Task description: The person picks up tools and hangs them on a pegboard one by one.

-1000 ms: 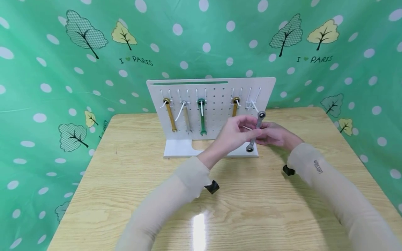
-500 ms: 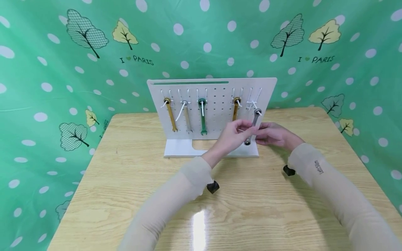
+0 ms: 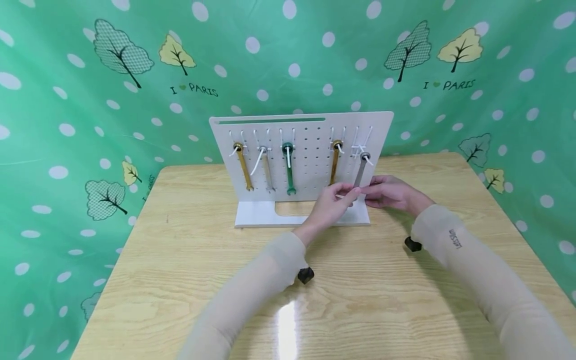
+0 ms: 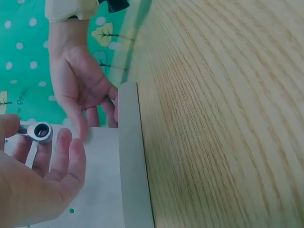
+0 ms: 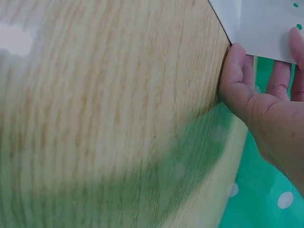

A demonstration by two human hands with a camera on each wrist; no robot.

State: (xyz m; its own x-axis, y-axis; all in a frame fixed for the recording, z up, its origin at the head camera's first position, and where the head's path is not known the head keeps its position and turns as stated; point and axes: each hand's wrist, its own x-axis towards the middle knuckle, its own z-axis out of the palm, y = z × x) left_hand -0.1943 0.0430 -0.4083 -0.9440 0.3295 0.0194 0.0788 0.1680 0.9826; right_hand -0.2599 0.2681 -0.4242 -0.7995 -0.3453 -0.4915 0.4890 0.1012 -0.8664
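A grey double-ended ring wrench (image 3: 360, 172) hangs at a slant on the rightmost hook of the white pegboard (image 3: 315, 170), the hook's tip through its upper ring. My left hand (image 3: 330, 204) pinches its lower part between thumb and fingers. In the left wrist view the lower ring (image 4: 42, 131) juts out beside the thumb. At the board's right edge, my right hand (image 3: 390, 194) grips the panel, thumb on the front and fingers behind, as the right wrist view shows. The fingers (image 5: 280, 78) there pass partly out of sight behind the board.
Other wrenches hang on the board: a gold one (image 3: 243, 167) at far left, a silver one (image 3: 267, 170), a green one (image 3: 289, 170) and another gold one (image 3: 335, 162) beside the grey wrench. The board's white base (image 3: 256, 214) stands on the wooden table (image 3: 202, 270).
My left hand has moved the grey wrench toward the board, and its upper ring has gone onto the rightmost hook. The left hand slid lower along it; the right hand stayed at the board's edge.
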